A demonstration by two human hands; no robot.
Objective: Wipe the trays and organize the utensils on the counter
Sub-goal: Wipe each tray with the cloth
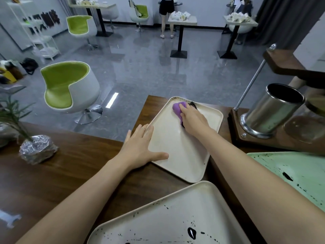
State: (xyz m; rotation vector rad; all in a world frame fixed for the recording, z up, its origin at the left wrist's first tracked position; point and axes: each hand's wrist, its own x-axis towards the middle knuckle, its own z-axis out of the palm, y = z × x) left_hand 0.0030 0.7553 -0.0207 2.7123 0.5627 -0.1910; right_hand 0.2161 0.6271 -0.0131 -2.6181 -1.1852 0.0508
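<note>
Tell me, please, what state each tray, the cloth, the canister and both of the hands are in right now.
Far cream tray: flat on the counter, mostly clean, dark specks at its far corner.
Purple cloth: bunched, pressed on that tray.
Right hand: grips the purple cloth.
Left hand: flat, fingers straight, pressing the far tray's left edge.
Near cream tray: black splatter, unwiped.
Green tray: black splatter, unwiped.
Metal canister: upright, open-topped.

Three trays point(175, 155) point(175, 208) point(302, 166), one cloth point(177, 108), one canister point(274, 110)
</note>
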